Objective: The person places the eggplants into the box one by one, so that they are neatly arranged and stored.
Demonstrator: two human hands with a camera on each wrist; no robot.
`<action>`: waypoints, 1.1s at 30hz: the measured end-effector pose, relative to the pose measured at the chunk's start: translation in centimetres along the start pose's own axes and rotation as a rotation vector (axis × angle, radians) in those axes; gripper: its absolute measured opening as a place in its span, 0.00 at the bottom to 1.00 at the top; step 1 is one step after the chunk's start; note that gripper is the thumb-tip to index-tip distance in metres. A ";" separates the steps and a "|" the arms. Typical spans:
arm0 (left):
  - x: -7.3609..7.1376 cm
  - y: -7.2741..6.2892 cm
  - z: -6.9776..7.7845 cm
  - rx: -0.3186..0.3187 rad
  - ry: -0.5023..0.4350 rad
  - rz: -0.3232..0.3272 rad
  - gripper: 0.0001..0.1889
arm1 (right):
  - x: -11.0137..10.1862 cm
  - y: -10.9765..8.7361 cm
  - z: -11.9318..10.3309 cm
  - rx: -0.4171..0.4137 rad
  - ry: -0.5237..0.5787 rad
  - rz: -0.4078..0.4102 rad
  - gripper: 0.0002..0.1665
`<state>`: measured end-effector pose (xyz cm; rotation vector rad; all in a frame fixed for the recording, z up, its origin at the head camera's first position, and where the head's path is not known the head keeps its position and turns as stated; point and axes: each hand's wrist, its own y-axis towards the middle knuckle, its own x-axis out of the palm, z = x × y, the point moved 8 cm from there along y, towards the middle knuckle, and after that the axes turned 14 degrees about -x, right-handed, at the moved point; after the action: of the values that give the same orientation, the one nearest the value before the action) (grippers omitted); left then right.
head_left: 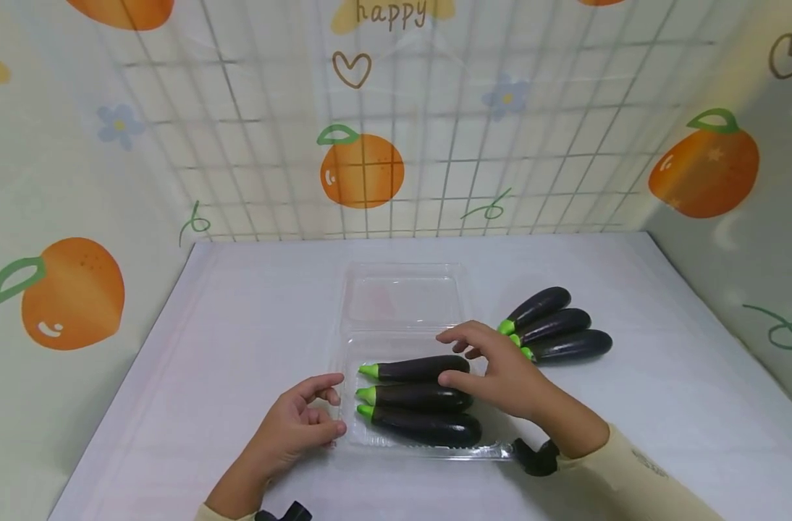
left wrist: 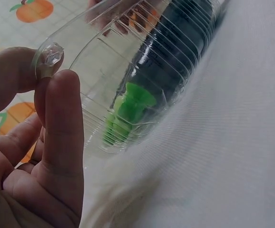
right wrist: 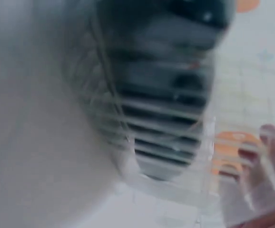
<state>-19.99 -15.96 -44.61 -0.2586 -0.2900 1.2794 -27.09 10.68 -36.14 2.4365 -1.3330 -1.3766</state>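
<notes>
A clear plastic clamshell box (head_left: 402,341) lies with its lid (head_left: 402,298) folded back. Three dark eggplants (head_left: 422,398) with green stems lie side by side in it, stems to the left. My left hand (head_left: 297,423) pinches the box's left rim between thumb and finger, as the left wrist view shows at the rim's corner (left wrist: 52,56). Over the right end of the rear eggplant (head_left: 415,369) hovers my right hand (head_left: 510,373), fingers loosely bent and holding nothing. In the blurred right wrist view, its fingers (right wrist: 249,152) show through the box's ribbed wall.
Three more eggplants (head_left: 568,346) lie fanned out on the white table (head_left: 259,304), just right of the box and beyond my right forearm. A printed curtain with oranges (head_left: 363,170) hangs over a wire grid behind the table, and printed sides rise left and right.
</notes>
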 end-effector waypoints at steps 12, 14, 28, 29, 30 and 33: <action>0.1 0.0 -0.3 -0.003 0.005 0.003 0.39 | -4.1 -3.0 1.1 0.026 -0.003 0.181 0.41; 0.1 -0.1 -0.2 -0.001 0.005 0.000 0.39 | -5.3 -3.7 1.7 0.016 -0.002 0.228 0.44; 0.2 0.0 -0.2 0.002 0.002 -0.009 0.38 | -11.5 -11.3 9.3 0.193 -0.251 0.269 0.48; 0.2 0.0 -0.3 0.001 0.001 -0.006 0.38 | -11.6 -11.5 9.8 0.209 -0.261 0.239 0.48; 0.1 0.0 -0.3 0.000 0.003 -0.003 0.38 | -11.7 -11.7 10.2 0.221 -0.261 0.215 0.48; 0.1 0.0 -0.4 0.001 0.005 0.001 0.38 | -12.0 -12.1 11.4 0.249 -0.235 0.167 0.49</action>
<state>-19.86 -15.89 -44.96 -0.2608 -0.2855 1.2793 -30.08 30.62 -39.92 2.2906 -1.8172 -1.5774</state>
